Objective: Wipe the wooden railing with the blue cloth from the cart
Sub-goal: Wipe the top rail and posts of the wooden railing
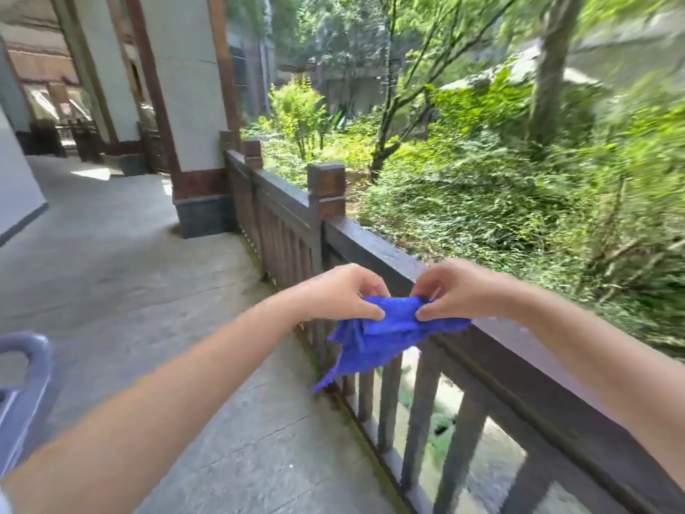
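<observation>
Both bare forearms reach forward over the dark brown wooden railing (374, 250). The left hand (341, 293) and right hand (457, 289) each pinch the crumpled bright blue textured cloth (381, 333) between thumb and curled fingers. The cloth hangs between them just above the top rail, one corner drooping left. No writing is legible.

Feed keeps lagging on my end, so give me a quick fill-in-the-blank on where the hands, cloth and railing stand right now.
1. The blue cloth is held by ____ hands at once.
2. The left hand and right hand hold the cloth just above the wooden ____.
3. One corner of the cloth hangs ____ on the walkway side of the railing.

Missing words: both; railing; down
</observation>
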